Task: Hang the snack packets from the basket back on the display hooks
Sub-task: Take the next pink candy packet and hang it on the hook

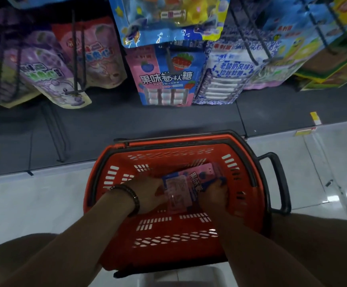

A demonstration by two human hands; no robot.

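A red plastic basket (114,179) stands on the floor below me. Inside it lies a pink and blue snack packet (191,181). Both my hands reach down into the basket: my left hand (149,189), with a dark bead bracelet on the wrist, holds the packet's left side, and my right hand (215,193) grips its right edge. A matching pink and blue packet (166,77) hangs on a display hook straight ahead, above the basket. An empty black hook (78,59) sticks out to the left of it.
Purple, pink, blue and white packets hang on hooks across the display. A dark base shelf (127,121) runs under them. The basket's black handle (280,183) sticks out to the right. The floor is of pale tiles (33,204). My knees frame the basket.
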